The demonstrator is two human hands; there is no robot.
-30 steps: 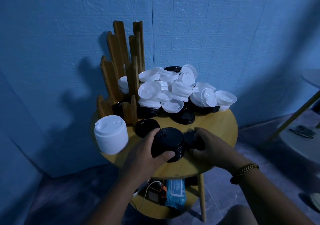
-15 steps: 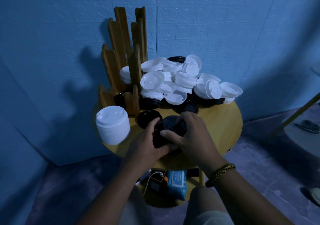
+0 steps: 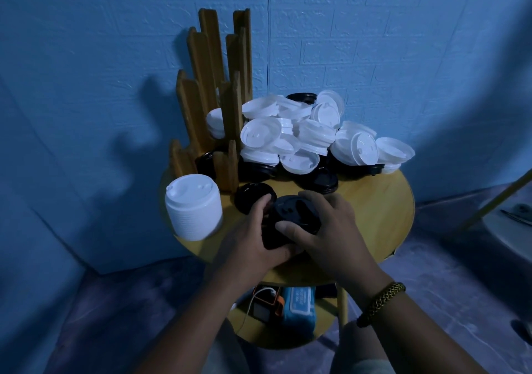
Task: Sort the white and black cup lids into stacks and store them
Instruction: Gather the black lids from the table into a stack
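A stack of black lids (image 3: 290, 215) stands near the front of the round wooden table (image 3: 371, 209). My left hand (image 3: 253, 247) grips the stack's left side and base. My right hand (image 3: 325, 230) curls over its top lid from the right. A tall stack of white lids (image 3: 194, 209) stands at the table's left edge. A loose heap of white lids (image 3: 305, 137) with black lids (image 3: 319, 183) under it covers the back of the table. One black lid (image 3: 250, 196) lies just left of the held stack.
A wooden slotted lid rack (image 3: 213, 97) rises at the back left, holding some white and black lids. The blue wall stands right behind the table. A lower shelf holds a blue packet (image 3: 298, 309) and an orange device (image 3: 263, 304). Another table (image 3: 512, 224) is at right.
My right hand has moved from the table beside the stack onto the stack's top with a black lid. My left hand has stayed on the stack.
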